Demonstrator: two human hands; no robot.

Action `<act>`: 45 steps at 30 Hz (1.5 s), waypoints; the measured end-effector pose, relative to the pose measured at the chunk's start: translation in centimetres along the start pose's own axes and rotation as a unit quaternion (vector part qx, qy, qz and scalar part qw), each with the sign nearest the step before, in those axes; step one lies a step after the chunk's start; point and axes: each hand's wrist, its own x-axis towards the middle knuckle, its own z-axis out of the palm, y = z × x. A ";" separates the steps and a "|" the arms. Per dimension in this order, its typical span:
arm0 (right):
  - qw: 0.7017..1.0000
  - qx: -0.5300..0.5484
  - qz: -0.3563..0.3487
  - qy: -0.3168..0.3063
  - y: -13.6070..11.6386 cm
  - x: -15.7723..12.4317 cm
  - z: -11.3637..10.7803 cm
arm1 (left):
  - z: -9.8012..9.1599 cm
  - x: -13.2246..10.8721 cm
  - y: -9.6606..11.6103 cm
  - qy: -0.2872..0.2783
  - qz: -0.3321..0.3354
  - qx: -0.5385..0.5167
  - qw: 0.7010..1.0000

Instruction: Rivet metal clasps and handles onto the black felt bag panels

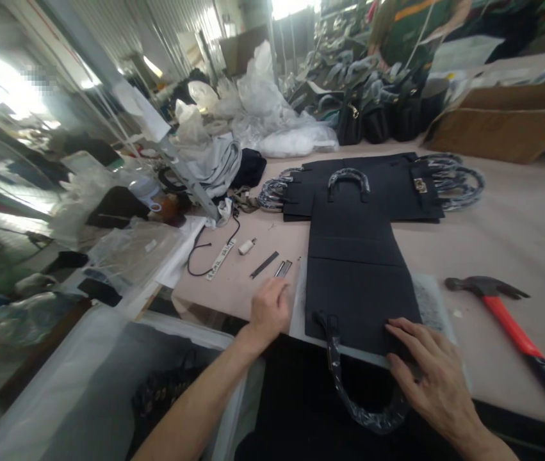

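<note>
A black bag panel (356,288) lies lengthwise before me, its near end at the table's front edge. At that end a plastic-wrapped handle (342,384) hangs over the edge in a loop; another wrapped handle (349,174) arches at the far end. My right hand (428,371) rests on the panel's near right corner, fingers stretched out and thumb apart, covering one end of the near handle. My left hand (271,304) is left of the panel with curled fingers, close to small metal strips (283,267); whatever it may hold is hidden.
A red-handled claw hammer (507,320) lies at right. Stacked black panels (397,192) with wrapped handles lie behind. At left are a dark flat strip (264,264), a white lighter-like piece (247,246) and a corded label (221,259). A cardboard box (507,131) and a person (411,32) are beyond.
</note>
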 end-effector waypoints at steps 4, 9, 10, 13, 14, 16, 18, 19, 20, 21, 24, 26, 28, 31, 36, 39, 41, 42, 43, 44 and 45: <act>1.000 -0.006 0.005 -0.003 -0.1 0.0 0.4 | -2.4 5.9 -4.6 -0.148 -0.193 0.226 0.943; 0.999 0.001 0.031 -0.014 -0.6 0.1 0.3 | -2.3 10.4 -7.3 -0.295 -0.224 0.239 0.898; 0.999 0.004 0.038 -0.017 -0.7 0.1 0.3 | -2.1 10.8 -7.4 -0.311 -0.229 0.241 0.891; 0.998 0.016 0.064 -0.025 -1.2 0.1 0.0 | -1.8 11.6 -7.2 -0.343 -0.241 0.237 0.876; 0.997 0.020 0.071 -0.027 -1.4 0.1 -0.1 | -1.9 11.7 -7.2 -0.349 -0.243 0.230 0.875; 0.996 0.029 0.084 -0.031 -1.6 0.1 -0.2 | -2.3 11.4 -7.3 -0.356 -0.242 0.218 0.876; 0.994 0.038 0.094 -0.034 -1.8 0.1 -0.3 | -3.0 10.7 -7.6 -0.335 -0.267 0.167 0.888; 0.994 0.042 0.098 -0.035 -1.8 0.1 -0.3 | -3.4 10.1 -7.7 -0.313 -0.298 0.104 0.896; 0.993 0.045 0.101 -0.035 -1.9 0.1 -0.4 | -3.7 9.4 -7.8 -0.283 -0.336 0.019 0.898; 0.993 0.047 0.103 -0.036 -1.9 0.1 -0.4 | -3.9 8.7 -7.7 -0.248 -0.374 -0.081 0.890; 0.992 0.051 0.108 -0.035 -1.9 0.1 -0.4 | -4.0 6.6 -6.1 -0.157 -0.420 -0.331 0.830; 0.992 0.051 0.111 -0.034 -1.9 0.1 -0.5 | -3.4 5.3 -3.8 -0.125 -0.405 -0.425 0.800; 0.992 0.050 0.111 -0.034 -1.9 0.1 -0.5 | -2.1 4.2 -1.0 -0.116 -0.388 -0.492 0.770; 0.992 0.053 0.110 -0.038 -1.9 0.2 -0.5 | 0.3 2.7 3.4 -0.126 -0.362 -0.535 0.753; 0.991 0.054 0.113 -0.041 -1.9 0.3 -0.5 | 3.6 1.4 7.5 -0.168 -0.220 -0.462 0.843; 0.991 0.054 0.116 -0.048 -1.9 0.3 -0.6 | 4.4 0.9 7.6 -0.176 -0.123 -0.377 0.901; 0.990 0.055 0.119 -0.053 -1.9 0.3 -0.6 | 4.6 0.5 7.3 -0.174 -0.093 -0.348 0.917; 0.990 0.056 0.119 -0.054 -1.9 0.3 -0.6 | 4.6 0.3 7.1 -0.172 -0.086 -0.340 0.921; 0.990 0.058 0.120 -0.053 -1.9 0.3 -0.6 | 4.6 0.1 6.9 -0.171 -0.080 -0.333 0.924; 0.990 0.059 0.119 -0.053 -1.8 0.3 -0.6 | 4.6 -0.1 6.8 -0.170 -0.075 -0.326 0.927; 0.990 0.060 0.119 -0.051 -1.8 0.3 -0.6 | 4.6 -0.2 6.7 -0.168 -0.070 -0.320 0.930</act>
